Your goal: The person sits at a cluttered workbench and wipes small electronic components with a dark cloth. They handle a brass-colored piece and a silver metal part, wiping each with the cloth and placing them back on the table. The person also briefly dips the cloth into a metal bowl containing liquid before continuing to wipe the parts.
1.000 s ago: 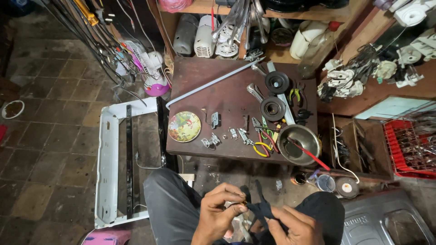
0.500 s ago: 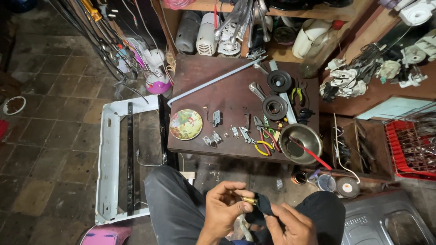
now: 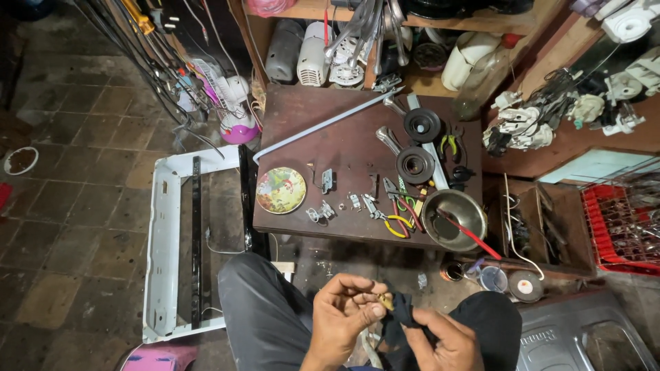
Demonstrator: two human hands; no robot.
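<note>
Both hands have been raised slightly since the earlier frame, so that a small brass part (image 3: 385,301) is pinched in the left hand (image 3: 344,317) grip while a dark cloth (image 3: 404,312) is clamped by the right hand (image 3: 440,340) against it, over the lap, near the table (image 3: 344,144).

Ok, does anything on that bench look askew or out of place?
The long grey rod lies diagonally across the wooden bench, one end poking past its left edge. A red-handled tool juts out of the metal bowl. Nothing looks spilled.
</note>
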